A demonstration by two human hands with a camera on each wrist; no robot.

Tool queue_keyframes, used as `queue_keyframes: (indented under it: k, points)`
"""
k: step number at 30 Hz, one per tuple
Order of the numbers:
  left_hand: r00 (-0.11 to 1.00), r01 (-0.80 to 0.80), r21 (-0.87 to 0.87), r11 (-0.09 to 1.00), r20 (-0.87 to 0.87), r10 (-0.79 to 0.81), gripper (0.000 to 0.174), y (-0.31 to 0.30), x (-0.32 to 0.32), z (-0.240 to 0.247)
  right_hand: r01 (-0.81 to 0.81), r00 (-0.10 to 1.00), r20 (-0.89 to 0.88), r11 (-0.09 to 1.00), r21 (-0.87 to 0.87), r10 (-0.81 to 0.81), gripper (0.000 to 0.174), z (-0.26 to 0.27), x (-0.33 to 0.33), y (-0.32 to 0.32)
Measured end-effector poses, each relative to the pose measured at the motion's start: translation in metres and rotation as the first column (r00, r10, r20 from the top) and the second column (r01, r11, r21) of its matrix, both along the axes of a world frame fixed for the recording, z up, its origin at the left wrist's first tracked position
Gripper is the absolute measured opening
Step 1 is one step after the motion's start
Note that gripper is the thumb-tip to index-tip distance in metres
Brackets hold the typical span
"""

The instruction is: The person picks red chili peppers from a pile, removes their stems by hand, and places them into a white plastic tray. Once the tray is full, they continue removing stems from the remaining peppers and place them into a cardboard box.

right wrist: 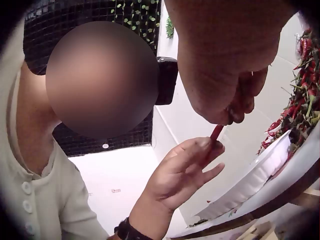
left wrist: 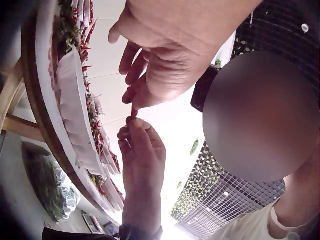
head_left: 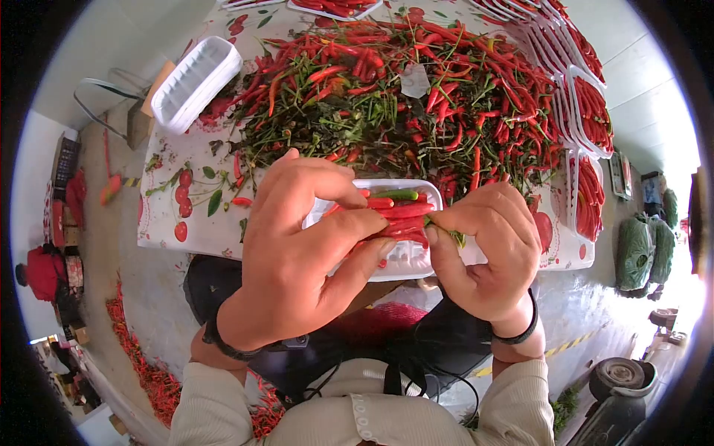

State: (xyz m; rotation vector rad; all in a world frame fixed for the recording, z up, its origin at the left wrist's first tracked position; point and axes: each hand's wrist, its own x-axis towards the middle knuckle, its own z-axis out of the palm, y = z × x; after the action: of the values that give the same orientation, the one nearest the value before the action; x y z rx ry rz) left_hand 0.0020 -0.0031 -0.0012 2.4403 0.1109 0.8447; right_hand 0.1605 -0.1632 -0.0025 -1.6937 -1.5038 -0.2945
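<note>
The pepper (right wrist: 216, 132) is between the two hands, raised above the white tray (head_left: 413, 256) and clear of it. The left hand (head_left: 294, 253) grips the body between thumb and fingers; the right hand (head_left: 487, 253) pinches the green stem (head_left: 428, 221) between thumb and forefinger. Other peppers lie in the tray, and the heap (head_left: 372, 108) is beyond it.

Handling: expect a light, slender part, firm but slightly flexible. The glossy skin is probably slippery, particularly if damp. Hold the body near the stem end with light thumb pressure; excess force could bruise or split the flesh. The stem is likely stiff and could snap; grasp it close to the cap.
</note>
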Motion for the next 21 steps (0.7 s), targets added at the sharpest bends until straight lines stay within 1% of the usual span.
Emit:
queue_keyframes:
  k: [1,4,7,8,10,11,14,17,20,21]
  points:
    - [1.0,0.008,-0.004,1.0,-0.006,-0.008,0.022,-0.001,0.0,0.001,0.009,1.0,0.011,1.0,0.007,-0.01,0.019,-0.001,0.0,0.0]
    - [0.999,0.053,0.025,0.998,0.008,-0.053,0.022,-0.005,-0.001,0.001,0.113,0.991,0.075,0.994,0.015,-0.114,0.019,-0.004,0.002,0.0]
    - [1.0,0.006,0.015,1.0,-0.03,-0.005,0.023,0.002,-0.003,0.004,0.219,0.956,0.161,0.963,0.159,-0.244,0.02,-0.008,0.019,-0.001]
    - [1.0,-0.005,-0.001,1.0,-0.023,0.005,0.024,0.004,-0.004,0.003,0.343,0.926,0.136,0.935,0.093,-0.353,0.02,-0.004,0.021,-0.006]
    - [1.0,-0.027,-0.033,0.999,-0.012,0.027,0.025,0.01,-0.006,0.001,0.502,0.851,0.156,0.864,0.037,-0.501,0.017,-0.002,0.037,-0.012]
    - [0.999,-0.03,-0.012,0.999,-0.012,0.03,0.025,0.013,-0.007,0.0,0.577,0.804,0.169,0.817,0.009,-0.57,0.016,-0.002,0.045,-0.013]
    - [0.999,-0.04,0.042,0.998,-0.018,0.041,0.028,0.017,-0.009,-0.004,0.652,0.724,0.295,0.758,0.0,-0.623,0.011,-0.003,0.058,-0.015]
    - [1.0,-0.022,0.049,0.999,-0.008,0.023,0.03,0.019,-0.009,-0.006,0.582,0.809,0.192,0.803,-0.132,-0.555,0.011,-0.004,0.052,-0.017]
    - [0.999,-0.027,0.078,0.997,-0.029,0.029,0.032,0.021,-0.011,-0.003,0.515,0.853,0.117,0.782,-0.35,-0.509,0.012,0.004,0.036,-0.02]
    - [0.999,-0.024,0.077,0.997,-0.033,0.027,0.033,0.022,-0.011,-0.003,0.5,0.862,0.136,0.774,-0.389,-0.488,0.013,0.005,0.033,-0.02]
